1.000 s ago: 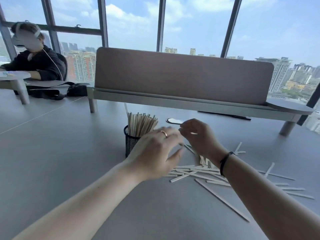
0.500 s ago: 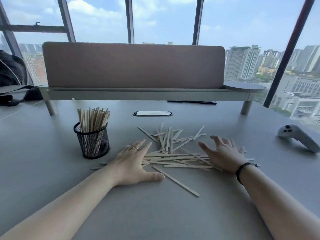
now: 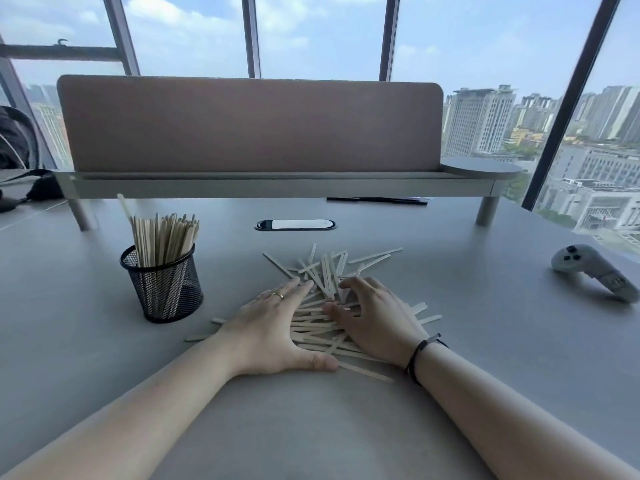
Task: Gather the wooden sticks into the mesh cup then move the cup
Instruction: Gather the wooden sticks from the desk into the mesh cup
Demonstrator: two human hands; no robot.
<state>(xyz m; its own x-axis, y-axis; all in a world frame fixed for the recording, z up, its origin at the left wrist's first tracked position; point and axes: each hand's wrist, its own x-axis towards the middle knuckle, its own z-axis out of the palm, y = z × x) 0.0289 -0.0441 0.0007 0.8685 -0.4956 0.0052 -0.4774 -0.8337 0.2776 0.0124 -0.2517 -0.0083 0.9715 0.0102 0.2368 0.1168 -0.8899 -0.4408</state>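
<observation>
A black mesh cup (image 3: 162, 287) stands upright on the grey table, left of centre, with a bundle of wooden sticks (image 3: 165, 239) standing in it. A loose pile of pale wooden sticks (image 3: 323, 315) lies flat on the table in front of me. My left hand (image 3: 273, 329) rests flat on the pile's left side, fingers spread, a ring on one finger. My right hand (image 3: 375, 318) presses on the pile's right side with fingers curled over the sticks; a black band circles its wrist. The two hands flank the pile and hide part of it.
A raised shelf with a brown divider panel (image 3: 249, 126) spans the back of the table. A cable port (image 3: 295, 224) sits in the table behind the pile. A white handheld controller (image 3: 594, 270) lies at the right. A dark bag (image 3: 33, 190) lies far left.
Both hands have slid inward, pushing the scattered sticks into a tighter pile. A second ago the hands were up near the cup and the view was turned further left.
</observation>
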